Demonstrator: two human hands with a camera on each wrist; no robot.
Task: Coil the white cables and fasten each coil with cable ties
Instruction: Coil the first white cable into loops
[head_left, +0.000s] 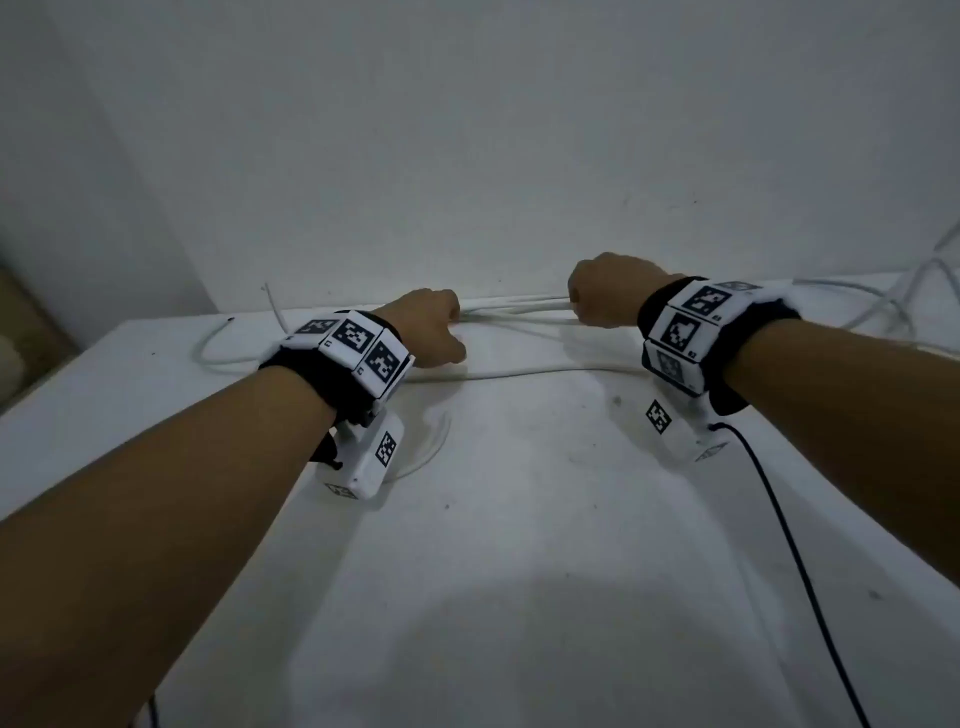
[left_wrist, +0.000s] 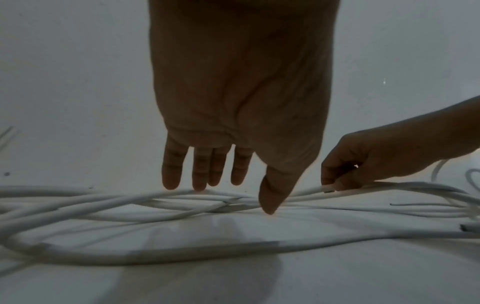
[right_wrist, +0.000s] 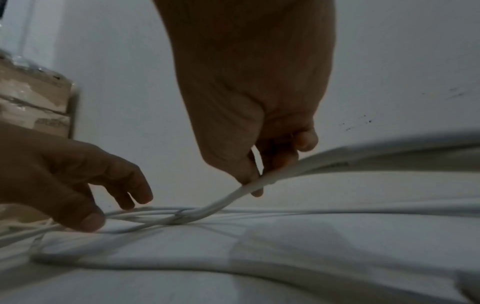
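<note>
Several strands of white cable (head_left: 519, 310) lie along the far edge of the white table (head_left: 519, 597), against the wall. My left hand (head_left: 434, 332) is low over them with its fingers straight; the fingertips (left_wrist: 198, 186) touch the strands and the thumb touches the table. To the right, my right hand (head_left: 605, 296) pinches a bundle of white cable strands (right_wrist: 233, 195) between thumb and fingers and holds it slightly off the table. Another cable loop (left_wrist: 155, 255) curves across the table in front of both hands.
More white cable (head_left: 883, 306) trails off at the far right. A black cord (head_left: 795, 561) runs from my right wrist device toward me. A cardboard box (right_wrist: 33, 98) stands left of the table. A thin white strip (head_left: 272, 306) sticks up at the far left.
</note>
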